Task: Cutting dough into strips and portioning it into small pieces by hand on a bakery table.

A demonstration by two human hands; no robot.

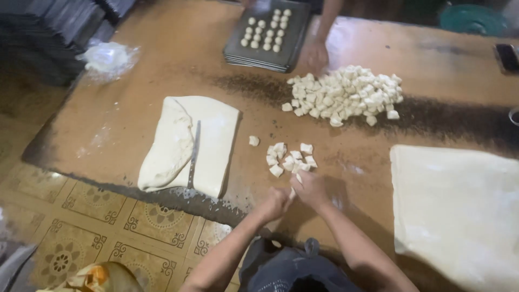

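Both hands meet at the near edge of the wooden worktop (pixel 135 65), the left hand (pixel 274 203) and right hand (pixel 310 188) pinched in a narrow grip on a strip of dough (pixel 293 190) held between them. Just beyond the fingers lies a small cluster of cut dough pieces (pixel 289 158). To the left rests a folded dough slab (pixel 186 143) with a long knife (pixel 193 154) laid across it. A wide dough sheet (pixel 459 208) covers the right side. Farther off, a larger heap of dough cubes (pixel 346 94) sits near another person's hand (pixel 316 54) beside a dark baking tray (pixel 294 40) carrying rows of dough balls.
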